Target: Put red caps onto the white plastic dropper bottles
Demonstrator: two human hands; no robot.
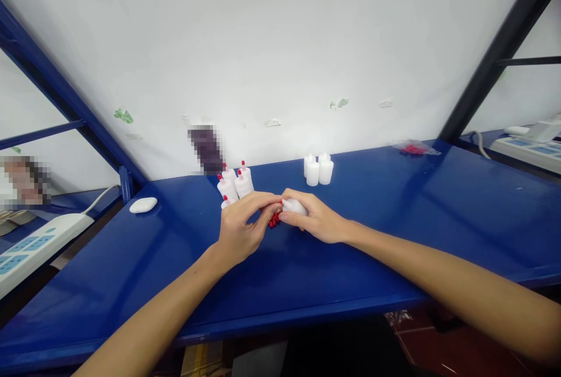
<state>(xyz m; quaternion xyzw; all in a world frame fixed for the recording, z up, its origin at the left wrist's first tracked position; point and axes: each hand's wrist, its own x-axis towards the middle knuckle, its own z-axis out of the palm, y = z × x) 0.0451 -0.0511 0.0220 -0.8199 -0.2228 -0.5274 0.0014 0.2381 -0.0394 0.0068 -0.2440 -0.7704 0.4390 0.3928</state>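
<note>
In the head view, my right hand is wrapped around a small white squeeze bottle, tilted so its nozzle points left. The fingertips of my left hand pinch a small red cap at the nozzle end; whether it sits fully on the nozzle is hidden by my fingers. Just below the fingertips lies a small pile of red caps on the blue table. Behind my left hand stand several white bottles with red caps, partly covered by that hand.
Several white bottles showing no red stand upright near the wall. A clear bag with red pieces lies at the back right. On the left are a white oval object and a power strip. Blue frame posts flank the table.
</note>
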